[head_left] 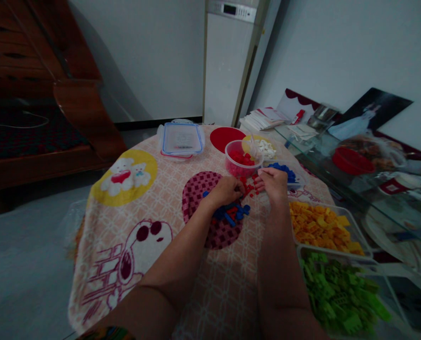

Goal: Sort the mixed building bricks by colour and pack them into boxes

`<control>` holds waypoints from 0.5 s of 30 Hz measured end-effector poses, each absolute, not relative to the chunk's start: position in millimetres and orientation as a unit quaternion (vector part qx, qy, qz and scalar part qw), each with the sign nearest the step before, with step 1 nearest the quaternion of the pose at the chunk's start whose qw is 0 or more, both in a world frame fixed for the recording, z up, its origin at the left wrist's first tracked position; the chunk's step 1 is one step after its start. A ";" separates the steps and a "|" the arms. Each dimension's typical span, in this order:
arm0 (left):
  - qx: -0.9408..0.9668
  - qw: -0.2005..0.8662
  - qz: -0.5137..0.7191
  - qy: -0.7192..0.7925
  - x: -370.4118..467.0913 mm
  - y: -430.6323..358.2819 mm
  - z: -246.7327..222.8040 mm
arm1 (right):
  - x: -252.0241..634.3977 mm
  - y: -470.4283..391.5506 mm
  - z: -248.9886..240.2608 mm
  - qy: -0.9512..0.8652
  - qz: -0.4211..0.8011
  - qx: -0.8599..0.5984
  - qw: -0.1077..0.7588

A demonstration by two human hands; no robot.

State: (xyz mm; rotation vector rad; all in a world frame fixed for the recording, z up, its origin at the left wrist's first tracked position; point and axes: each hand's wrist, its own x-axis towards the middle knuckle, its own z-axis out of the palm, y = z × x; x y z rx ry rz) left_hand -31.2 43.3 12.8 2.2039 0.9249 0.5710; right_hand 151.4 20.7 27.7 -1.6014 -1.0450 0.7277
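My left hand (227, 189) is over the table with its fingers curled down beside loose red pieces (248, 185). Whether anything is between those fingertips I cannot make out. Across the red pieces, my right hand (273, 182) has its thumb and fingers closed together; what they hold, if anything, is too small to name. Just below my left hand lie loose blue pieces (230, 217), with a few red ones among them. A round clear tub (227, 163) with red pieces in it stands behind both hands. Blue pieces (284, 172) fill a clear container beyond my right hand.
To the right are a box of yellow-orange pieces (320, 226) and a box of green pieces (341, 293). White pieces (266, 148) lie behind the tub. A blue-rimmed lidded box (182, 138) sits at the back left. A cluttered glass table (338, 184) adjoins on the right.
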 end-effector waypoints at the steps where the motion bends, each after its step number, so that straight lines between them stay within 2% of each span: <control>1: 0.834 0.339 0.240 0.364 -31.3 44.2 13.0 | 150.7 19.6 29.4 -0.438 0.307 -0.668 0.517; 5: 0.757 0.373 0.343 0.412 -30.1 50.0 9.2 | 144.7 14.2 36.4 -0.474 0.363 -0.654 0.463; 10: 0.649 0.487 0.417 0.409 -28.4 56.5 1.6 | 131.1 10.8 41.8 -0.529 0.448 -0.618 0.370; 15: 0.628 0.506 0.426 0.410 -27.3 56.4 0.7 | 124.8 11.4 41.6 -0.536 0.449 -0.607 0.377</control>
